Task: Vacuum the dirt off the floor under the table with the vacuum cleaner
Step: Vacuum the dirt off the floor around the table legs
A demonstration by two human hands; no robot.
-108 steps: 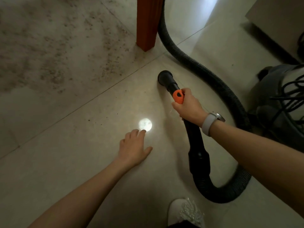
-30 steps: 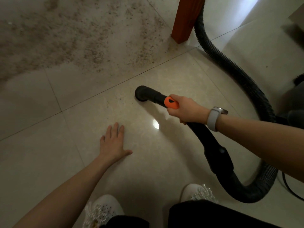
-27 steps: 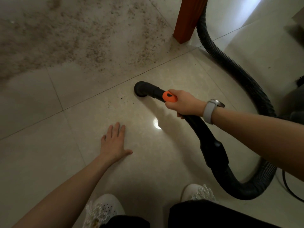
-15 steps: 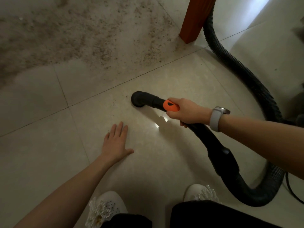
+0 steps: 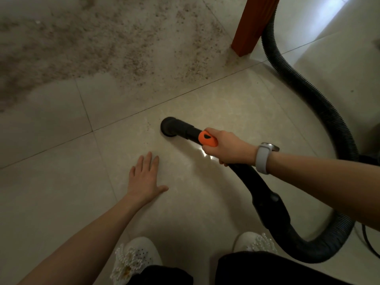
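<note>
My right hand (image 5: 228, 150) grips the black vacuum wand just behind its orange collar (image 5: 207, 138). The round black nozzle (image 5: 169, 126) sits on the pale floor tile beside a few dark specks. A wide patch of brown dirt (image 5: 107, 42) covers the tiles farther ahead, reaching the red-brown table leg (image 5: 253, 23). My left hand (image 5: 145, 181) rests flat on the floor with fingers spread, a little below and left of the nozzle. The ribbed black hose (image 5: 304, 87) curves from behind the table leg round to the wand.
My two white beaded shoes (image 5: 135, 258) (image 5: 255, 242) are at the bottom edge, with dark trousers over my knees. The hose loops on the floor at lower right (image 5: 333, 239), next to a thin black cable (image 5: 368, 241). Clean tile lies to the left.
The nozzle has slid a little towards my left hand and back along the tile. My left hand stayed flat on the floor. The view shifted slightly.
</note>
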